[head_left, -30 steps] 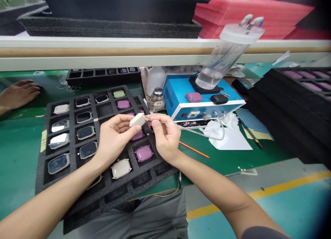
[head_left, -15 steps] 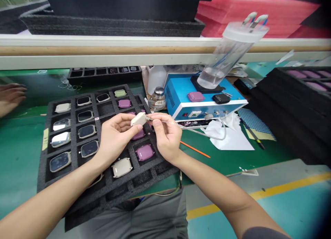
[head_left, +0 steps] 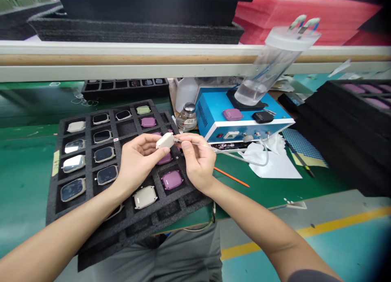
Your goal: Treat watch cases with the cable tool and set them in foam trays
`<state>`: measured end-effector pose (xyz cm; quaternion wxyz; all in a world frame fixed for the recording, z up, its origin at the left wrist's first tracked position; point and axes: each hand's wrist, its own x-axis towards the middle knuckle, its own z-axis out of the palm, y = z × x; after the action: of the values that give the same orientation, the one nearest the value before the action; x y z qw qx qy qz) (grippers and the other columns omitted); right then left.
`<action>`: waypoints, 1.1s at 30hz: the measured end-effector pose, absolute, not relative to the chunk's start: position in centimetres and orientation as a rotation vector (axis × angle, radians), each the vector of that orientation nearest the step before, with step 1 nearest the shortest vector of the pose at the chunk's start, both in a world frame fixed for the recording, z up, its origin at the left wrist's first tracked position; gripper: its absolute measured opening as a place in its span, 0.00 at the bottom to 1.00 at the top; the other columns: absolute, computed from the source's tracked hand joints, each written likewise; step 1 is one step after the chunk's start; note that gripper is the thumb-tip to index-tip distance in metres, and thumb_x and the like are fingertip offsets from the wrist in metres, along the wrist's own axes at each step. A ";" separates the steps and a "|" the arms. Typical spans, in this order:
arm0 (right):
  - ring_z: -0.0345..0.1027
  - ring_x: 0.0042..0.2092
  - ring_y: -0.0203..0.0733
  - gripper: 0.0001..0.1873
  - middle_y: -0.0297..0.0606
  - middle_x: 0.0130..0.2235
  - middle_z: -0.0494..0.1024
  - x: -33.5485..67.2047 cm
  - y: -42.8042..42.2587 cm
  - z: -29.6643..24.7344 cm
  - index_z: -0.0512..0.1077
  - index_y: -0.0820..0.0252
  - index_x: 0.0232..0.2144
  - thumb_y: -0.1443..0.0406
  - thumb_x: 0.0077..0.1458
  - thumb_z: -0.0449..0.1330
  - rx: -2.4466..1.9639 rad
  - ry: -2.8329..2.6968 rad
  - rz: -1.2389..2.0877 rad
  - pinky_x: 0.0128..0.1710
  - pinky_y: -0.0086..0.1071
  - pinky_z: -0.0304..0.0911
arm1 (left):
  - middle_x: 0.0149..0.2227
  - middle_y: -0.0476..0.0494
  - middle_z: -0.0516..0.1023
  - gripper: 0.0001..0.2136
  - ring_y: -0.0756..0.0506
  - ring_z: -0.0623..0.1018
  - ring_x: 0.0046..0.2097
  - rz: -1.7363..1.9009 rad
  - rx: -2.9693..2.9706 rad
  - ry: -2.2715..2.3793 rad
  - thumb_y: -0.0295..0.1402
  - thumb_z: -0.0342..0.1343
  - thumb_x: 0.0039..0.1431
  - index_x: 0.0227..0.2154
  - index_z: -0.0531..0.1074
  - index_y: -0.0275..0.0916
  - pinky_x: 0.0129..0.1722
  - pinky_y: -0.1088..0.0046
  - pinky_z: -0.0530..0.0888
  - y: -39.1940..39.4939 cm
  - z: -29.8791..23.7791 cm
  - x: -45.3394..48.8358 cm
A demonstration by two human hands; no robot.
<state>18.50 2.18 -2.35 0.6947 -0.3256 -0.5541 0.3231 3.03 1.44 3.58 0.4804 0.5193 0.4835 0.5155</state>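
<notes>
My left hand (head_left: 141, 156) pinches a cream smartwatch case (head_left: 165, 141) between thumb and fingers, held tilted above a black foam tray (head_left: 88, 151). My right hand (head_left: 197, 160) is closed on the end of a thin clear tube (head_left: 235, 156), its small tip at the case's right edge. Whether the tip touches the case I cannot tell. Under my hands, tray pockets hold a purple watch case (head_left: 172, 180), a cream watch case (head_left: 145, 197) and, to the left, several watches with dark screens (head_left: 104, 154).
Behind my right hand stands a blue control box (head_left: 214, 103), with a clear cylinder (head_left: 265, 70) leaning above it. A glass bottle (head_left: 187, 118) is beside the box. An orange stick (head_left: 232, 177) and white paper (head_left: 275, 168) lie to the right. Stacked black foam trays (head_left: 336, 139) stand at far right.
Another person's hand at the left edge has gone out of view. My hands keep the same hold on the watch case and the tube; the view has shifted slightly.
</notes>
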 end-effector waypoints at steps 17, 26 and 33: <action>0.77 0.47 0.44 0.08 0.41 0.45 0.80 18.5 2.2 -2.4 0.76 0.54 0.42 0.59 0.67 0.59 -0.735 -1.248 0.715 0.45 0.40 0.78 | 0.38 0.41 0.86 0.18 0.44 0.85 0.39 1.257 1.264 1.178 0.34 0.76 0.45 0.38 0.79 0.35 0.42 0.72 0.82 1.4 3.6 3.0; 0.77 0.47 0.44 0.08 0.41 0.45 0.80 18.5 2.3 -2.4 0.76 0.53 0.43 0.59 0.67 0.59 -0.730 -1.246 0.722 0.45 0.40 0.78 | 0.39 0.41 0.86 0.18 0.43 0.85 0.40 1.247 1.274 1.176 0.35 0.75 0.45 0.39 0.79 0.36 0.44 0.70 0.82 1.5 3.3 2.9; 0.77 0.47 0.44 0.09 0.41 0.45 0.80 18.6 2.2 -2.4 0.76 0.54 0.42 0.57 0.67 0.58 -0.756 -1.253 0.710 0.45 0.40 0.78 | 0.38 0.41 0.86 0.18 0.43 0.85 0.40 1.250 1.258 1.174 0.35 0.76 0.44 0.38 0.79 0.35 0.43 0.70 0.82 1.5 3.5 3.0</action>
<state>18.57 2.22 -2.37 0.6870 -0.3375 -0.5599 0.3173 3.02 1.49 3.47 0.4857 0.5170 0.4826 0.5137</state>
